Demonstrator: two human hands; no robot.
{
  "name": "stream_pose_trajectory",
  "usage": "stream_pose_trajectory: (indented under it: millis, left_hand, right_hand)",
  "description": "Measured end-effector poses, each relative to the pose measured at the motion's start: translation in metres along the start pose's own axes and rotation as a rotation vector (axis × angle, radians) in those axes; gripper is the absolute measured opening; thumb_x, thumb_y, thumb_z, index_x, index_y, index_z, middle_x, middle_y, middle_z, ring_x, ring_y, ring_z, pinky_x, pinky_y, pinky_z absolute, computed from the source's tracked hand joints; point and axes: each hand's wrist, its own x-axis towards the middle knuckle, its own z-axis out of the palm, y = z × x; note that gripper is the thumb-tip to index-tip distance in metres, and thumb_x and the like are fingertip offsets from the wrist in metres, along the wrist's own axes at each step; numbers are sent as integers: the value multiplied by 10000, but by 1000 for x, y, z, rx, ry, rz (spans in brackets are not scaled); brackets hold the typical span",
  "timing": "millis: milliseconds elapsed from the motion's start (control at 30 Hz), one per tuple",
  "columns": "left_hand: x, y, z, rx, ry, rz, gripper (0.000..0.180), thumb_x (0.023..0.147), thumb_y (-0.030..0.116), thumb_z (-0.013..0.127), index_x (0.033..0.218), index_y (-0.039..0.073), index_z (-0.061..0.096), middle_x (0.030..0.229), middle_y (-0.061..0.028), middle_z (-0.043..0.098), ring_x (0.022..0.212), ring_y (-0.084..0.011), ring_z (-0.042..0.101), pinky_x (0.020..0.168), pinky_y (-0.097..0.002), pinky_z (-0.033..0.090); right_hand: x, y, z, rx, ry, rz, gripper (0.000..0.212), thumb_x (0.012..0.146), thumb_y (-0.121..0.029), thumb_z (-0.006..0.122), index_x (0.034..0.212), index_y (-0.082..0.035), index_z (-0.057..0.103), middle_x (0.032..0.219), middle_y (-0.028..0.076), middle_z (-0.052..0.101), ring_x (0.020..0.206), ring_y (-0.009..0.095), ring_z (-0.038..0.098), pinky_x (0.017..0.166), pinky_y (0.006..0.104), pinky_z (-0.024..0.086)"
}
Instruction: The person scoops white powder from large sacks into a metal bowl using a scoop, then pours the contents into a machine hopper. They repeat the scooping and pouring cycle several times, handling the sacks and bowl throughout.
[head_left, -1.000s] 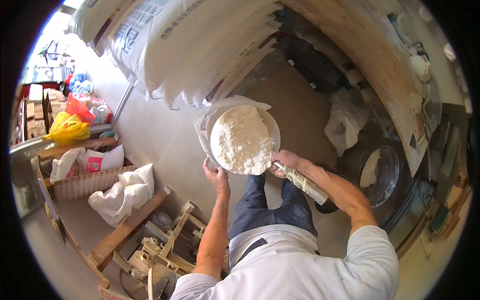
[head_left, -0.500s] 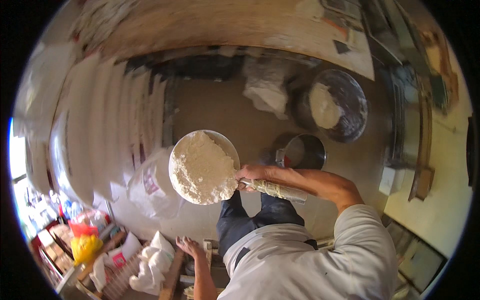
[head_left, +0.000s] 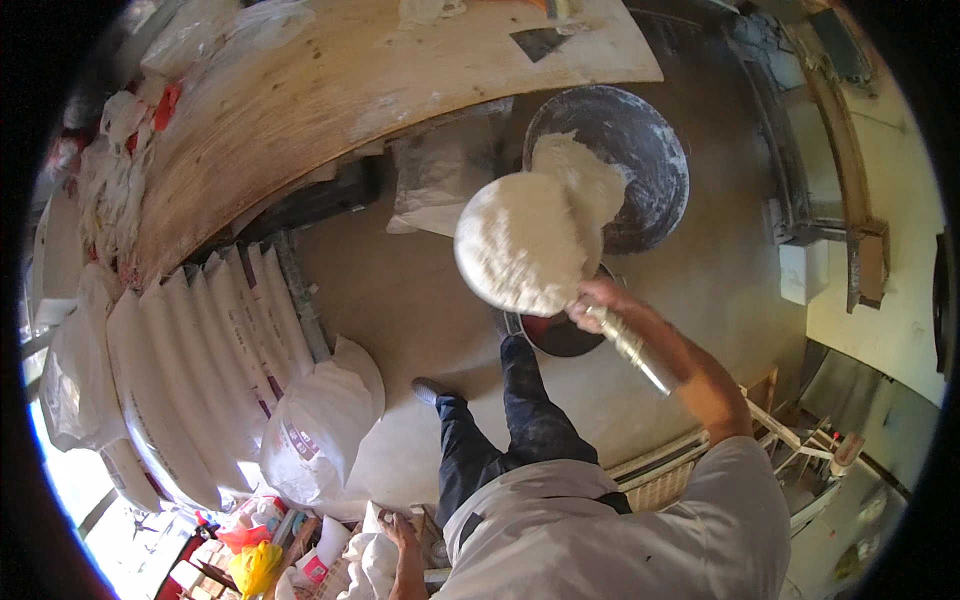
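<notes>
Powder (head_left: 522, 245) in scoop (head_left: 592, 245); sacks (head_left: 190, 370) at left

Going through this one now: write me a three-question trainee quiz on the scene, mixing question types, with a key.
1. Multiple choice: what is heaped in the round scoop?
A) Dark liquid
B) Pale powder
C) Wooden blocks

2. True or false: the dark round basin contains no powder.

3. Short answer: which of the person's hands grips the scoop?

Key:
1. B.
2. False; pale powder lies along one side of it.
3. The right hand.
</notes>
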Motion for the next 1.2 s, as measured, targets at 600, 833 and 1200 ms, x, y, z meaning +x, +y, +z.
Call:
stream_pose_trajectory:
  millis: [600, 833, 1200]
  left_hand:
    - [-49, 20, -36, 106, -4, -123, 485, 872, 81, 517, 1346, 116, 421, 692, -34, 506, 488, -134, 444, 416, -283, 392]
    - [-32, 18, -33, 94, 7, -56, 527, 826, 41, 488, 1340, 108, 389, 681, -58, 506, 461, -137, 431, 388, -287, 363]
    - [60, -44, -75, -206, 183, 277, 501, 958, 252, 540, 1386, 45, 382, 939, -64, 557, 701, -139, 514, 550, -280, 442]
  right_hand:
    - [116, -135, -261, -1336, 1272, -178, 286, 818, -174, 545, 971, 29, 678, 935, 285, 669, 897, 445, 658, 732, 452, 537]
    - [67, -130, -251, -1559, 1498, -387, 308, 825, -187, 538, 1057, -5, 628, 984, 242, 667, 925, 453, 642, 778, 512, 525]
    - [-75, -87, -230, -758, 1106, -275, 349, 883, -366, 597, 980, -42, 683, 878, 61, 634, 773, 169, 573, 733, 366, 475]
